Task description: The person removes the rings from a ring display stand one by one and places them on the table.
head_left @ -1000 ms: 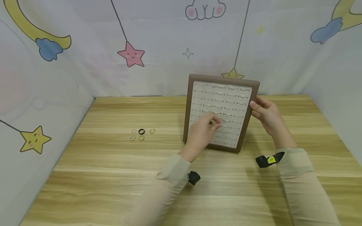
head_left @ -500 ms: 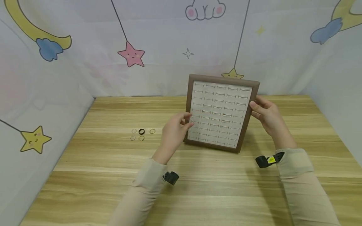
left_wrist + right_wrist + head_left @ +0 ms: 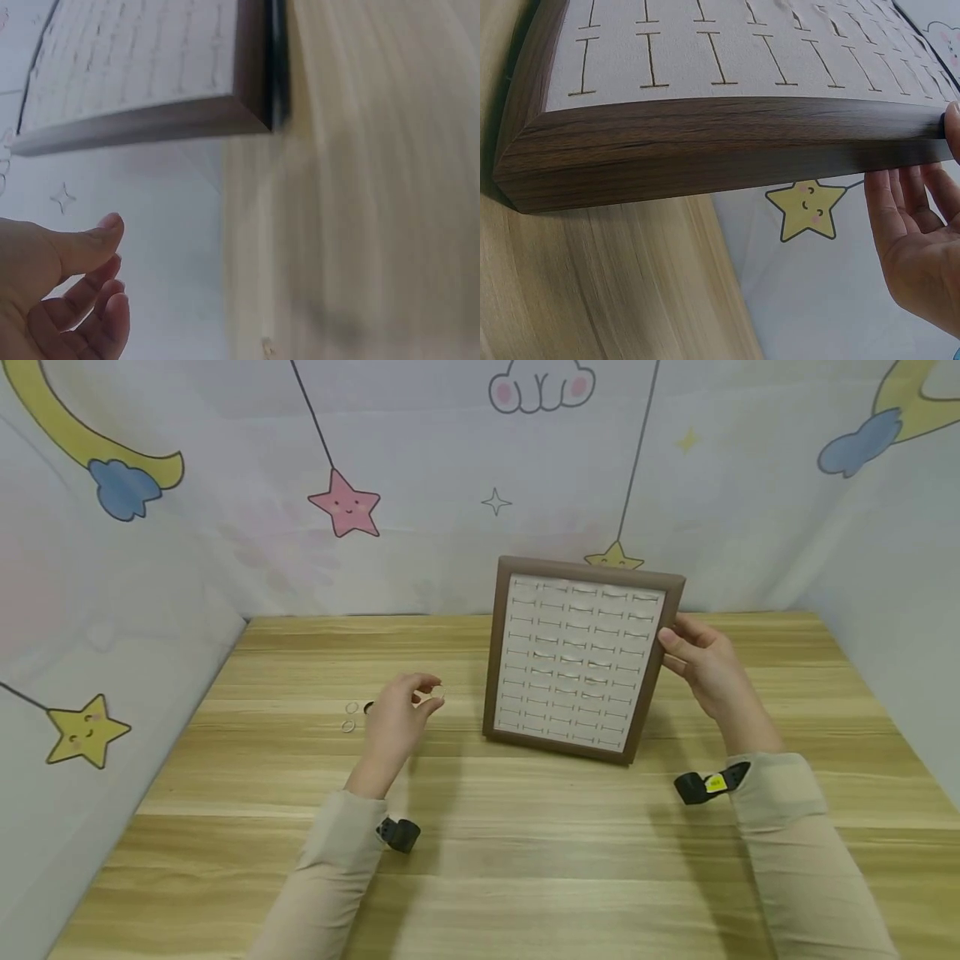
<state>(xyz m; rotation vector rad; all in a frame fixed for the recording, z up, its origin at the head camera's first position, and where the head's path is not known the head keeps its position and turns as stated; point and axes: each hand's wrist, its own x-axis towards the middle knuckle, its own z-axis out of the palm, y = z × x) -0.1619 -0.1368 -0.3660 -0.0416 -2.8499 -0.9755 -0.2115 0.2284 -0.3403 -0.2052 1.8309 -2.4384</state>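
Observation:
My left hand [image 3: 393,714] is held over the table, left of the ring display board, pinching a thin ring [image 3: 442,692] between thumb and fingertips. In the left wrist view, the thumb and curled fingers of the left hand [image 3: 71,289] show, but the ring is not discernible. My right hand [image 3: 708,668] grips the right edge of the brown-framed display board [image 3: 576,748], thumb in front and fingers behind. The board stands tilted back, its white pad [image 3: 551,706] lined with rows of slits. In the right wrist view, fingers of the right hand [image 3: 919,247] reach under the frame.
Two thin silver-looking rings [image 3: 348,726] lie on the wooden table [image 3: 525,843] left of my left hand. A black ring [image 3: 367,707] beside them is partly covered by the hand. A printed curtain [image 3: 420,468] hangs right behind the table.
My left hand has moved left from the board's pad to beside the rings on the table, carrying the thin ring. The right hand keeps its grip on the board.

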